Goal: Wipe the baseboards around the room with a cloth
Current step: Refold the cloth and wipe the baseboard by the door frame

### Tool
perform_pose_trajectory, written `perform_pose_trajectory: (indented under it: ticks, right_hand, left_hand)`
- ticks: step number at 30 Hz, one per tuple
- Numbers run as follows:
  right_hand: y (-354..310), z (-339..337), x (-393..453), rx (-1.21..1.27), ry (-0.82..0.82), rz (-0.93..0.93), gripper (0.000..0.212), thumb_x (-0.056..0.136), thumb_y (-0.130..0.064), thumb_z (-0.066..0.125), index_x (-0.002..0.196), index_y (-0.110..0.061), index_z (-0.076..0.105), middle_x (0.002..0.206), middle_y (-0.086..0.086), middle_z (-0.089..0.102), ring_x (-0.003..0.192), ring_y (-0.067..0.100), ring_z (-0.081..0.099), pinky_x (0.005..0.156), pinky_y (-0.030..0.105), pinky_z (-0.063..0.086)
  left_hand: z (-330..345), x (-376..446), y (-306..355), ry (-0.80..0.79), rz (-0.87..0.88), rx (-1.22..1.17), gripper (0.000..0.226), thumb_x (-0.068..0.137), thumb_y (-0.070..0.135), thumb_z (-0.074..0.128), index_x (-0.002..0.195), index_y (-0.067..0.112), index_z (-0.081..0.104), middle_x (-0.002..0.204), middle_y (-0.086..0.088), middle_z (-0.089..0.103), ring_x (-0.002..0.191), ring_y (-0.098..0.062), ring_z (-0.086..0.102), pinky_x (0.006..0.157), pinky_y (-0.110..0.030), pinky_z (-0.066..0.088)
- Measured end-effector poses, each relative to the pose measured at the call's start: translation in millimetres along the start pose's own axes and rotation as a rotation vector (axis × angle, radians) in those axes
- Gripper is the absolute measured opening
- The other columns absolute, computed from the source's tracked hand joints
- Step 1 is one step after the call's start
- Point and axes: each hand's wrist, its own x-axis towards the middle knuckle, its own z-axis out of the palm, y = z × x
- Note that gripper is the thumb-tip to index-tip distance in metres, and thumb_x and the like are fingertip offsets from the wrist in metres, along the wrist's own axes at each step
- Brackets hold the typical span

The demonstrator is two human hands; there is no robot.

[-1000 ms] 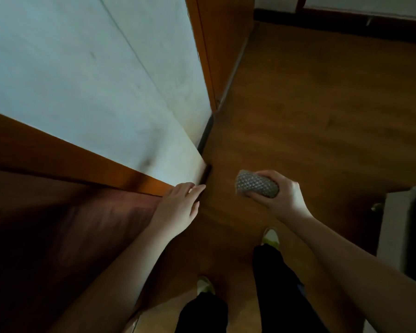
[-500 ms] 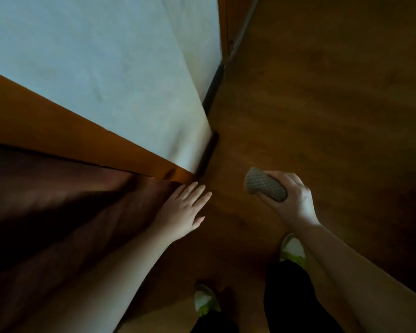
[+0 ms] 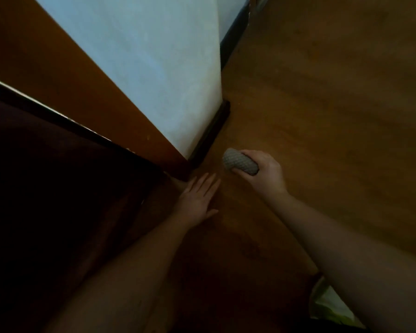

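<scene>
Hands low: right hand (image 3: 265, 173) around cloth (image 3: 239, 162)

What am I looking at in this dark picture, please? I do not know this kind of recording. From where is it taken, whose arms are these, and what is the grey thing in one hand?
There is no machine here. A person wears one camera on the head, and it looks forward and down, so both bare arms enter from the bottom of the picture. The right hand is closed around a rolled grey knitted cloth. The left hand is open and flat, with nothing in it; whether it touches the brown wooden floor I cannot tell. Just ahead of the cloth, a dark baseboard strip runs along the foot of the pale wall. The cloth is close to the strip but apart from it.
</scene>
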Motion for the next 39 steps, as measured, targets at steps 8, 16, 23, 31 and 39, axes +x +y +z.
perform_pose_trajectory:
  ticks: [8, 16, 23, 31, 39]
  right_hand:
    - [34, 73, 32, -0.007, -0.124, -0.091, 0.05, 0.079, -0.038, 0.078, 0.124, -0.021, 0.065, 0.119, 0.0, 0.067, 0.11, 0.021, 0.058, 0.087, 0.024, 0.037]
    - [26, 112, 42, -0.008, -0.211, -0.146, 0.051, 0.076, -0.034, 0.08, 0.121, -0.014, 0.067, 0.114, 0.009, 0.067, 0.106, 0.028, 0.057, 0.084, 0.024, 0.034]
    - [36, 96, 72, -0.115, -0.294, -0.243, 0.049, 0.081, -0.033, 0.076, 0.121, -0.008, 0.064, 0.115, 0.014, 0.065, 0.109, 0.032, 0.054, 0.091, 0.032, 0.038]
    - [40, 83, 102, -0.217, -0.412, -0.358, 0.054, 0.081, -0.034, 0.076, 0.125, -0.008, 0.06, 0.121, 0.017, 0.061, 0.115, 0.034, 0.052, 0.095, 0.037, 0.04]
    - [46, 39, 156, -0.272, -0.309, -0.176, 0.053, 0.077, -0.027, 0.081, 0.123, -0.009, 0.063, 0.121, 0.015, 0.062, 0.117, 0.032, 0.054, 0.094, 0.036, 0.04]
  left_hand:
    - [79, -2, -16, 0.117, 0.086, -0.099, 0.087, 0.094, 0.069, 0.033, 0.158, 0.012, 0.017, 0.165, -0.008, 0.012, 0.152, -0.023, 0.013, 0.123, -0.042, 0.01]
    - [104, -28, -9, 0.233, 0.045, -0.158, 0.083, 0.096, 0.066, 0.034, 0.157, 0.01, 0.025, 0.165, -0.006, 0.016, 0.152, -0.018, 0.015, 0.122, -0.036, 0.01]
    - [99, -30, -8, 0.178, 0.037, -0.135, 0.1, 0.088, 0.081, 0.035, 0.158, 0.012, 0.02, 0.167, -0.006, 0.009, 0.153, -0.018, 0.008, 0.122, -0.038, 0.008]
    - [100, -29, -7, 0.206, 0.032, -0.148, 0.103, 0.084, 0.083, 0.039, 0.158, 0.013, 0.022, 0.166, -0.004, 0.012, 0.152, -0.019, 0.011, 0.121, -0.037, 0.007]
    - [91, -30, -4, 0.145, 0.019, -0.131, 0.102, 0.085, 0.08, 0.037, 0.159, 0.012, 0.015, 0.166, -0.005, 0.005, 0.152, -0.021, 0.007, 0.12, -0.037, 0.003]
